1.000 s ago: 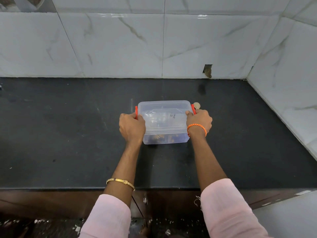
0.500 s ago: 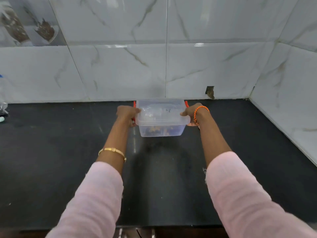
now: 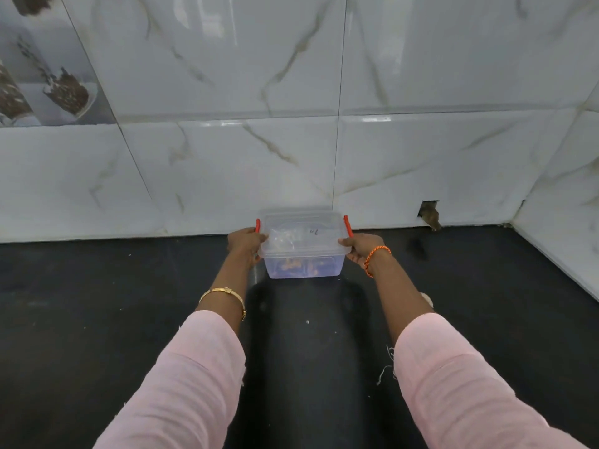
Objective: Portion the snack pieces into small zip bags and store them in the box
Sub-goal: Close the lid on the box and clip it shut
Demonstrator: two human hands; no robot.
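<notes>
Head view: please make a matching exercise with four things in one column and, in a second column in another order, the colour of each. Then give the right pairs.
Things:
1. box clips
2. bangle on the left wrist
3. sleeves
4. countertop

Colours:
A. pink
B. black
C. red
D. gold

Right pairs: 1-C, 2-D, 3-A, 4-B.

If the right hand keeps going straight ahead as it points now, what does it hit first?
Probably the marble-tiled wall: the right hand, gripping the lidded box, points at it; the gap is unclear.
</notes>
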